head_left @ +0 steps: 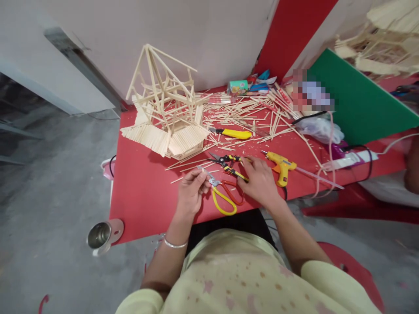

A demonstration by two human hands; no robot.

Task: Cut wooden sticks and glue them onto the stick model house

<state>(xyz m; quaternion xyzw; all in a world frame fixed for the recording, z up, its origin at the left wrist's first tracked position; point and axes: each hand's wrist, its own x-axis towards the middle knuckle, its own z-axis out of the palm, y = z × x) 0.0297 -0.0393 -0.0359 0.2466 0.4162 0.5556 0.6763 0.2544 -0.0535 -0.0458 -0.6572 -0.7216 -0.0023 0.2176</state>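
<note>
My left hand (191, 192) is closed in a pinch at the table's front, beside the blades of the scissors (225, 198) with red and yellow handles. What its fingertips hold is too small to make out. My right hand (260, 179) has its fingers curled over the black-and-yellow handles of the snips (225, 160), whose blades point left. Behind both hands stands a wooden stick model (163, 100) with a peaked open frame and slatted panels around its lower part. A few loose sticks (188, 165) lie just beyond my left hand.
A yellow utility knife (236, 133) lies before a heap of thin sticks (242, 111). To the right are a yellow glue gun (280, 166), a white power strip (352, 160) and a green board (363, 98). A metal mug (104, 235) sits at the table's front-left corner.
</note>
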